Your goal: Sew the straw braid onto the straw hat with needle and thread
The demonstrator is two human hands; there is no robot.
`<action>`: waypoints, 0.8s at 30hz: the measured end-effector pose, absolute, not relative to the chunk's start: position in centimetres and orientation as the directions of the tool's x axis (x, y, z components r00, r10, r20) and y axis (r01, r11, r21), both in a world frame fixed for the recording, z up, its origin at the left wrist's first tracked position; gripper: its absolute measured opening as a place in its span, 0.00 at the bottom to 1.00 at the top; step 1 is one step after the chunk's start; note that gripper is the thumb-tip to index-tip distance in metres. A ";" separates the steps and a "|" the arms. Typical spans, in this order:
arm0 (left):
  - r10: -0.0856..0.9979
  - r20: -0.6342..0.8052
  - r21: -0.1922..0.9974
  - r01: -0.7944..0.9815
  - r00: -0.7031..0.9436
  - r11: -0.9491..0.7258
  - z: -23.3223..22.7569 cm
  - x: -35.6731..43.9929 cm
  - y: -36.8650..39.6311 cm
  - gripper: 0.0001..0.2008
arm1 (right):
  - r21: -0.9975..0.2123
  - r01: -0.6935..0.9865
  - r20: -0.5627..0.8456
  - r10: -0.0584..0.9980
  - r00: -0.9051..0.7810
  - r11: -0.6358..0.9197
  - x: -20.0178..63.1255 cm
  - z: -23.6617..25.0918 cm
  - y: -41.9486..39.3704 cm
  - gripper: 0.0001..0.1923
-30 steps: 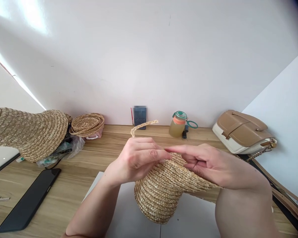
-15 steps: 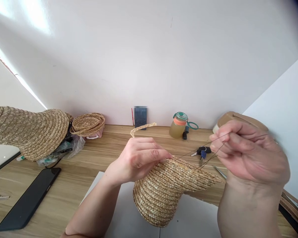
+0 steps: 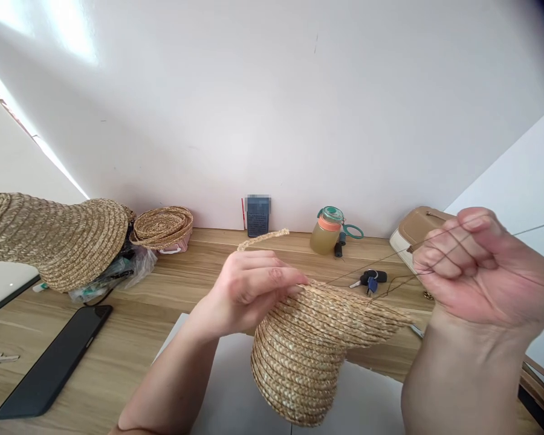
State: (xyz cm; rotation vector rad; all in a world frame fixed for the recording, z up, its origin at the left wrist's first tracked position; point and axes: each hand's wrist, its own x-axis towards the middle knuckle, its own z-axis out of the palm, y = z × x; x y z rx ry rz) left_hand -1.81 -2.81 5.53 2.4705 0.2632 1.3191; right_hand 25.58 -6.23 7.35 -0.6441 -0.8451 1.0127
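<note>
My left hand [image 3: 258, 293] pinches the upper edge of a braided straw hat [image 3: 308, 344], its crown hanging down and its brim pointing right. A loose end of straw braid [image 3: 265, 238] sticks up behind that hand. Off to the right, my right hand [image 3: 476, 266] is closed on a needle [image 3: 532, 229], whose tip pokes out beyond the thumb side. Thin brown thread [image 3: 381, 264] runs in strands from the hat's brim edge to the right hand. Part of the needle is hidden by the fingers.
On the left stand another straw hat [image 3: 72, 241] and a coil of straw braid [image 3: 162, 226] on a pink box. A black phone [image 3: 54, 362] lies in front. Behind are a jar [image 3: 327, 232], keys [image 3: 369, 280] and a tan bag [image 3: 419, 226]. White paper [image 3: 367, 393] lies underneath.
My right hand has moved right and slightly up, away from the hat, drawing the thread out longer. The hat has shifted slightly right and down, while my left hand keeps hold of it.
</note>
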 end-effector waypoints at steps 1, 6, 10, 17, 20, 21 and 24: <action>0.357 0.779 0.414 0.005 0.515 -0.910 5.9 -2.3 -3.3 0.11 | -0.794 -0.461 0.310 0.916 0.253 0.396 25.4 7.5 -6.5 0.13; 0.780 0.576 0.809 -0.037 0.245 -0.586 6.7 -4.9 -4.3 0.10 | -0.899 -0.304 0.282 0.948 0.144 0.314 24.7 7.0 -5.3 0.09; 0.883 0.062 0.997 -0.068 0.466 -0.034 4.9 -5.1 -0.8 0.07 | -0.974 0.224 0.055 0.994 0.090 0.034 24.8 3.1 -0.7 0.15; 0.857 -0.170 0.981 0.004 0.487 0.193 -0.2 -1.6 4.5 0.12 | -0.844 0.524 0.019 0.972 0.233 -0.109 26.2 -2.3 4.1 0.10; 0.853 -0.096 0.995 0.056 0.512 0.079 -0.1 -1.2 4.1 0.12 | -0.847 0.529 0.047 0.983 0.175 -0.054 26.0 -1.7 3.5 0.18; 0.850 -0.076 0.997 0.066 0.522 0.049 0.2 -1.2 3.8 0.13 | -0.853 0.522 0.051 0.990 0.134 -0.027 25.7 -1.4 3.2 0.20; 0.841 -0.052 0.998 0.068 0.539 0.019 0.9 -1.3 3.2 0.13 | -0.858 0.512 0.052 0.999 -0.007 0.048 24.4 -0.5 2.4 0.23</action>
